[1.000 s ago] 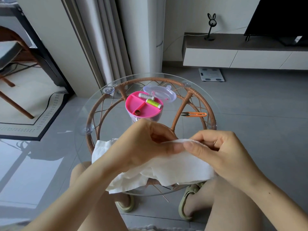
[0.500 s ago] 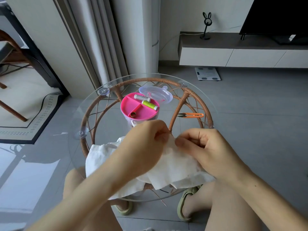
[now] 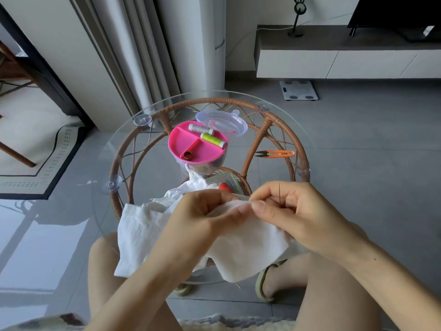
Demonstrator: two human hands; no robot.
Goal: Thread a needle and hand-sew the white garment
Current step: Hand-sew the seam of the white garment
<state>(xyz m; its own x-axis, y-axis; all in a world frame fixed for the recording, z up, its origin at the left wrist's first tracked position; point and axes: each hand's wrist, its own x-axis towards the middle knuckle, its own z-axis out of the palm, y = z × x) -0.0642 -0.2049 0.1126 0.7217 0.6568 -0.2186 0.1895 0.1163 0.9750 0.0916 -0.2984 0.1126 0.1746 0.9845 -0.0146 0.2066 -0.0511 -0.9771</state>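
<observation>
Currently: stitching step, needle at the cloth. The left hand (image 3: 207,212) grips a raised fold of the white garment (image 3: 143,232), thumb and fingers clamped across it. The right hand (image 3: 296,211) is just beside it, the two thumbs almost touching over the fold. Its fingers pinch the needle (image 3: 279,193), which stands roughly upright. The needle's lower end is hidden by fingers and cloth, so I cannot tell whether it has entered the fabric. Thread is too fine to make out; threading is judged done but not confirmed.

Garment position: bunched at the near edge of the round glass worktop (image 3: 299,130). Part lies on the glass, part hangs over the person's knees, and part is lifted in the hands.

Also on the worktop:
- A pink sewing-kit tray (image 3: 188,142) towards the far edge, holding a grey spool (image 3: 200,128), a yellow-green spool (image 3: 213,139) and a brass thimble (image 3: 187,154).
- A clear lid (image 3: 222,120) directly behind the tray.
- Orange thread snips (image 3: 276,153) near the right edge, well apart from the hands.

Next move, judged: drive the needle through the pinched fold and draw the thread taut. This calls for the left hand to keep the fold firm, and for the right to re-grip the emerging point. The snips are not needed until the seam ends.
</observation>
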